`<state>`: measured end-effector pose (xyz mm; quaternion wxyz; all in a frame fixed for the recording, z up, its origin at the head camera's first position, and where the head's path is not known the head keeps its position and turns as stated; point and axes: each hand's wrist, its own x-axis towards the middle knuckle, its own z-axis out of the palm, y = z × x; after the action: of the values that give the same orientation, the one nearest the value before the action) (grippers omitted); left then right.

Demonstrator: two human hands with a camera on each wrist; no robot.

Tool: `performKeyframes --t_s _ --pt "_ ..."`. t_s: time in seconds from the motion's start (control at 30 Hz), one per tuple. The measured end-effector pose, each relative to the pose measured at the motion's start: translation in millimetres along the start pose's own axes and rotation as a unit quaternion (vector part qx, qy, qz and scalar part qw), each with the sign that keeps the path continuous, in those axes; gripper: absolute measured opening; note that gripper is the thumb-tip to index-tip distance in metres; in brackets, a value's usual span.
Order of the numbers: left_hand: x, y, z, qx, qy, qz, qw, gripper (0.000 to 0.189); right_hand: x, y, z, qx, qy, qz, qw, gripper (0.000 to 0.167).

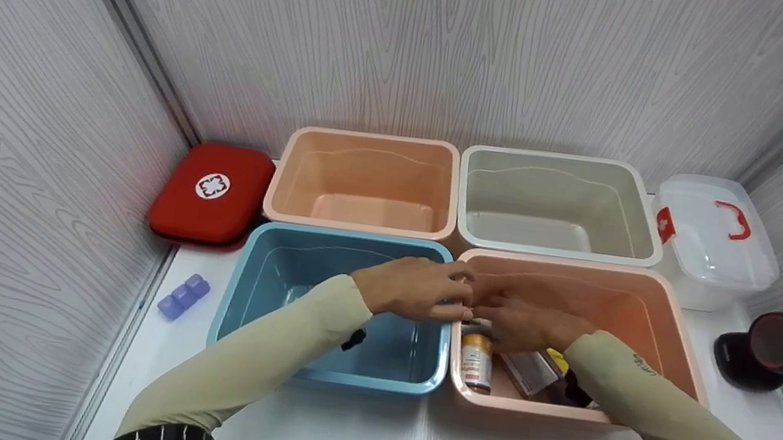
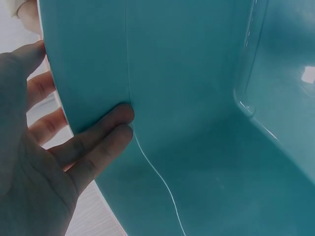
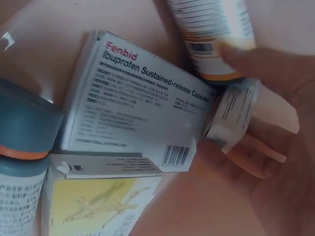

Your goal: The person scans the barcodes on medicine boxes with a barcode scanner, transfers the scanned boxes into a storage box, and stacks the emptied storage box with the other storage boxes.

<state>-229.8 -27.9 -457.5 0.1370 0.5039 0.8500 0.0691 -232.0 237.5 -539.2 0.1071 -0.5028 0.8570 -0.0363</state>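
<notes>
In the head view, the right hand [image 1: 529, 325] reaches into the front pink bin [image 1: 622, 307]. In the left wrist view, the left hand [image 2: 42, 172], fingers apart, touches the inside of the blue bin [image 2: 187, 73]. In the right wrist view, the thumb meets a bottle [image 3: 209, 29], fingers beside a small carton [image 3: 234, 115] near a Fenbid box [image 3: 133, 108]; whether they grip, I cannot tell.

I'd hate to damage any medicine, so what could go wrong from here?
The right hand is close to the bottle near its thumb and the Fenbid box, so it might knock one or dent the other. The left hand, touching the blue bin, could nudge it out of line.
</notes>
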Motion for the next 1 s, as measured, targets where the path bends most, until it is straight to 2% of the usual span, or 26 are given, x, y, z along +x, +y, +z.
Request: performKeyframes --t_s 0.1,0.2,0.27,0.33,0.43,0.5,0.57,0.7,0.77,0.83,1.0 --pt "0.5 0.5 -0.1 -0.004 -0.005 -0.006 1.0 0.044 -0.9 0.9 3.5 -0.047 0.067 -0.036 0.996 0.063" --pt "0.7 0.5 0.0 -0.004 -0.008 -0.008 0.9999 0.045 -1.4 0.1 4.2 -0.076 0.104 -0.042 0.9908 0.067" --pt "0.5 0.3 -0.3 -0.003 -0.008 -0.011 0.9999 0.045 -1.5 -2.1 3.0 -0.087 0.097 -0.022 0.9912 0.068" --pt "0.5 -0.3 -0.2 -0.005 -0.006 -0.011 0.9999 0.045 -2.3 -5.0 -0.5 -0.085 0.066 0.011 0.9941 0.066" --pt "0.0 -0.7 0.5 -0.008 -0.002 -0.012 0.9999 0.045 -5.3 -8.3 -8.1 -0.046 0.012 0.063 0.9969 0.067" --pt "-0.3 -0.8 1.2 -0.012 -0.001 -0.013 0.9998 0.045 -9.7 -8.3 -14.1 -0.017 -0.005 0.083 0.9964 0.069" --pt "-0.3 -0.7 2.1 -0.012 -0.001 -0.015 0.9998 0.045 -16.4 -2.5 -15.0 0.01 0.012 0.074 0.9971 0.068" --pt "-0.3 -0.2 1.0 -0.006 -0.001 -0.017 0.9998 0.047 -32.5 1.4 -32.5 0.085 0.047 0.055 0.9937 0.073" --pt "-0.3 -0.3 0.6 -0.001 -0.001 -0.017 0.9999 0.047 -41.3 1.8 -44.8 0.135 0.048 0.062 0.9878 0.079" --pt "-0.3 -0.4 0.6 0.002 0.0 -0.015 0.9999 0.046 -51.5 -1.4 -60.2 0.179 0.04 0.089 0.979 0.081" --pt "-0.5 -1.0 2.8 -0.003 0.006 -0.013 0.9999 0.046 -79.8 4.0 -78.0 0.264 0.052 0.178 0.9465 0.078"
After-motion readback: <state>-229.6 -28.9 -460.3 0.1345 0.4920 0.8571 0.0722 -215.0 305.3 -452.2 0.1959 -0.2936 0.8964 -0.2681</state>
